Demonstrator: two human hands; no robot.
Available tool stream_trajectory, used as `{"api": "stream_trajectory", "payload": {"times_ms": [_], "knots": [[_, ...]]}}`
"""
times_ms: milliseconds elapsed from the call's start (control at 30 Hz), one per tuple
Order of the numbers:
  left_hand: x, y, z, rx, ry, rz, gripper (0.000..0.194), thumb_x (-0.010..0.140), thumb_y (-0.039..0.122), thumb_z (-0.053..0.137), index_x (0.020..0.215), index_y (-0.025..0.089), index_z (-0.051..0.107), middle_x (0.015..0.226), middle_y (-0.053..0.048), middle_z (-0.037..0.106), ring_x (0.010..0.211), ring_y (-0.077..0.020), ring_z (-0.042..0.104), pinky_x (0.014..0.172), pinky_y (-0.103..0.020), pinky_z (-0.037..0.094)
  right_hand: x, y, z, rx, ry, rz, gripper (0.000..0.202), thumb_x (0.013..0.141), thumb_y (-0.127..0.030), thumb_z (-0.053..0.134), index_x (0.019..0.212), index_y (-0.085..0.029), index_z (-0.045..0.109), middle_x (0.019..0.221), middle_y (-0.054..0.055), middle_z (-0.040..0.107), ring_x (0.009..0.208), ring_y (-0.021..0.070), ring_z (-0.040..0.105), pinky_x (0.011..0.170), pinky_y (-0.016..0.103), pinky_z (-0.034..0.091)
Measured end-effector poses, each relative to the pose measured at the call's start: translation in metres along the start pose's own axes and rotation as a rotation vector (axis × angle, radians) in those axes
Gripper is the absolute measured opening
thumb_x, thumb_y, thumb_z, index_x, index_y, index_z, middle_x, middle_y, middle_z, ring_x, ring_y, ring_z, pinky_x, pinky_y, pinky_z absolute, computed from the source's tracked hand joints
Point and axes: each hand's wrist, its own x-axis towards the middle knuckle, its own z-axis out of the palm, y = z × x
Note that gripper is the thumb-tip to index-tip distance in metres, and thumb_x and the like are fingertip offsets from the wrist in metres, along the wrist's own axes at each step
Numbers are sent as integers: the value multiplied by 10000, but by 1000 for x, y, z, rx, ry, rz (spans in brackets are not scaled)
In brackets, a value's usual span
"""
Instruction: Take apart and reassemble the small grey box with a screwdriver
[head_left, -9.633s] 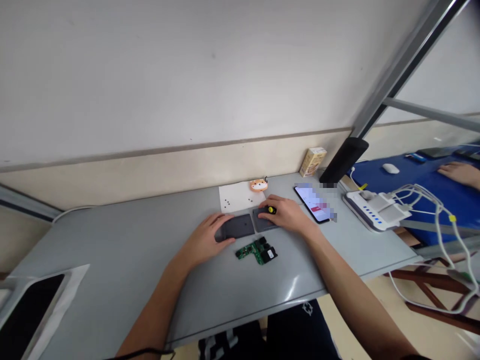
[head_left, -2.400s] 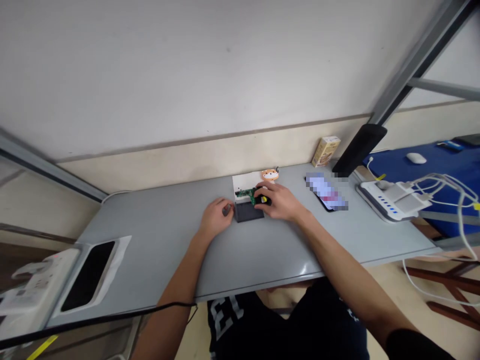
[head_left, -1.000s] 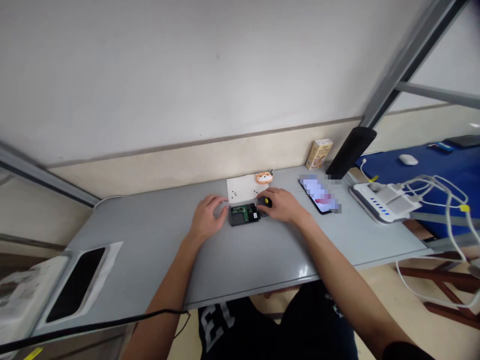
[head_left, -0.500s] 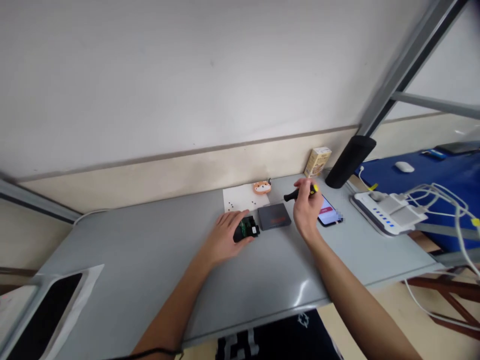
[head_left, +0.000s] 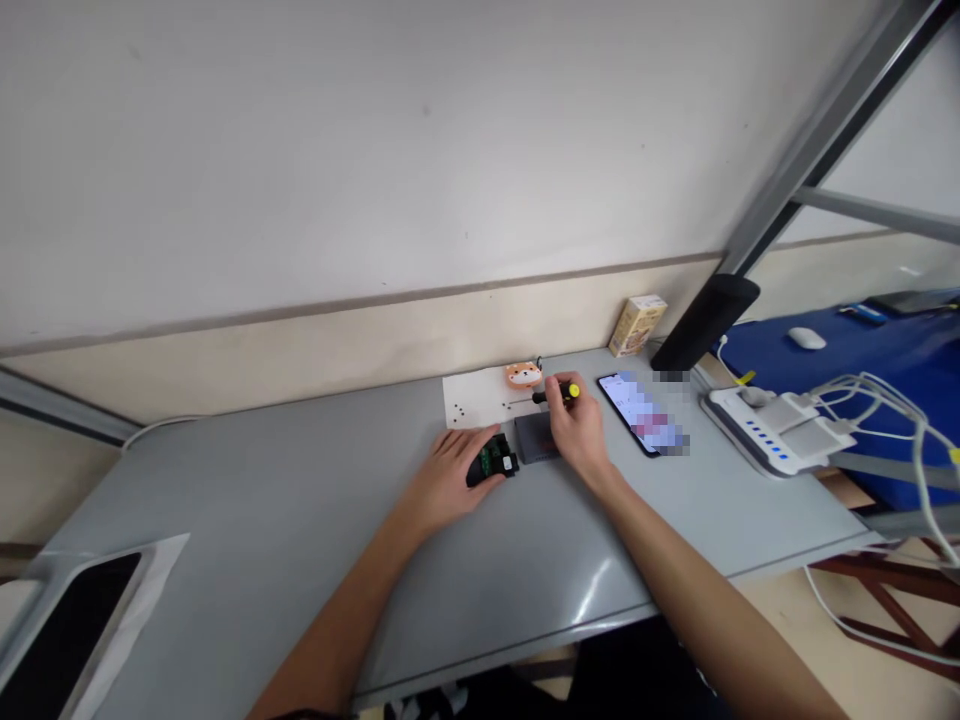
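My left hand [head_left: 448,478] rests on a small dark case half [head_left: 495,462] with a green circuit board inside, holding it against the grey table [head_left: 300,520]. My right hand [head_left: 576,432] grips a black screwdriver with a yellow cap [head_left: 556,394], its shaft pointing left over a white paper sheet [head_left: 480,400] that carries several tiny black screws. A dark grey lid [head_left: 531,440] lies between the hands, partly under my right hand.
An orange animal-shaped toy [head_left: 523,375] sits at the paper's far edge. A lit phone [head_left: 639,412] lies to the right, then a white charging hub [head_left: 765,430] with cables. A small carton [head_left: 636,325] stands by the wall. A black tray [head_left: 60,630] is at the near left.
My right hand has come down and left with the screwdriver, from above the phone to beside the paper sheet. My left hand stays on the case half.
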Motion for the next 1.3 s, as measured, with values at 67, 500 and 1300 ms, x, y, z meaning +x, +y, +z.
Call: {"api": "stream_trajectory", "payload": {"times_ms": [67, 500, 1300], "knots": [[1, 0, 0, 4, 3, 10, 634, 929, 377, 706, 1496, 310, 431, 1402, -57, 625, 1291, -279, 571, 1126, -473, 442, 0, 0, 1, 20, -21, -1, 413, 968, -624, 490, 999, -236, 627, 705, -6, 643, 550, 146, 511, 544, 254, 367], [1, 4, 2, 5, 28, -20, 555, 909, 343, 732, 1409, 298, 495, 1364, -50, 657, 1261, -273, 602, 1156, -497, 373, -1, 1, 6, 173, -87, -18, 412, 963, -625, 503, 982, -232, 624, 710, -11, 624, 560, 138, 486, 587, 267, 446], [5, 6, 6, -39, 49, -46, 422, 886, 366, 758, 1247, 260, 568, 1280, -54, 693, 1213, -261, 623, 1132, -473, 331, 21, 8, -8, 457, -28, 263, 516, 874, -731, 541, 839, -219, 594, 555, -26, 529, 419, 121, 433, 410, 264, 326]]}}
